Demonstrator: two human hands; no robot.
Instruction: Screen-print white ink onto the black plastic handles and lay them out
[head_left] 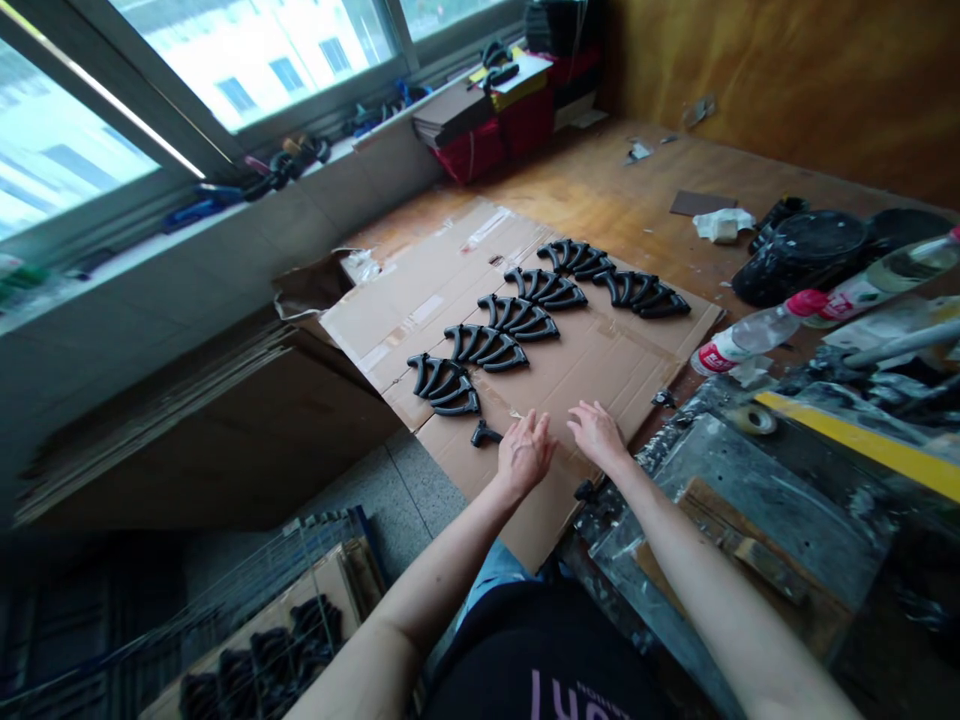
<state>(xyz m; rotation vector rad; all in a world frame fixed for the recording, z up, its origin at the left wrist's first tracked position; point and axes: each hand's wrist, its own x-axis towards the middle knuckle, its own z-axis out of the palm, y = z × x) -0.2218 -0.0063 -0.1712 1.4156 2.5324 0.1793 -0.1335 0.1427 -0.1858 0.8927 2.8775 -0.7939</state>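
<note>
Your left hand [525,452] and right hand [596,432] rest open and empty on the cardboard [600,370]. A single black handle [485,434] lies just left of the left hand, long axis roughly sideways, pointing toward that nearer hand.

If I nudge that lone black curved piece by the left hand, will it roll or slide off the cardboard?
The lone black piece looks curved and flat-lying, so it probably slides rather than rolls. It seems rigid, like the stacked sets. The matte cardboard sheet likely offers grip. The left hand hovers beside it, open.
</note>
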